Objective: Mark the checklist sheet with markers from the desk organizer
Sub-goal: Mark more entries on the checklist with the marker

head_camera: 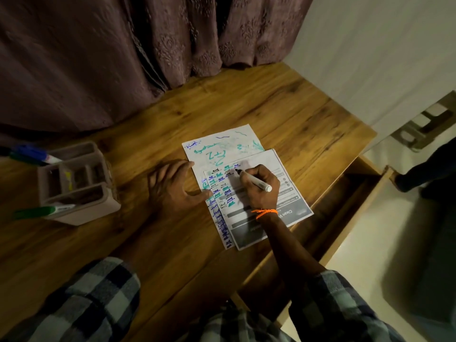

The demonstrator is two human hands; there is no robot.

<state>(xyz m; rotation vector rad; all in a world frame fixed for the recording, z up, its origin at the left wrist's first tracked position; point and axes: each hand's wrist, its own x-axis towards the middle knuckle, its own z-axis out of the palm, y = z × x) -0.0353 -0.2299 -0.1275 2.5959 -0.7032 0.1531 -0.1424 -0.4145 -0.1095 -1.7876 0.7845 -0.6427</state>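
1. The right hand (259,186) is closed around a black-tipped marker (254,180), its tip touching the checklist sheet (269,193) in the upper rows of marks; the grip near the tip looks chosen for control over small strokes.
2. The left hand (172,186) lies open and flat, holding nothing; its thumb and fingertips press the paper's left edge, probably to keep it from sliding.
3. The checklist sheet rests on a scribbled second sheet (222,144), mid-surface (172,114); many rows are already coloured.
4. The desk organizer (76,183) stands well apart to the left, with a green marker (44,211) and a blue marker (34,151) poking out; bare wood lies between.
5. The surface's right edge runs near the sheet, above an open drawer (345,206); elbow room there seems tight.
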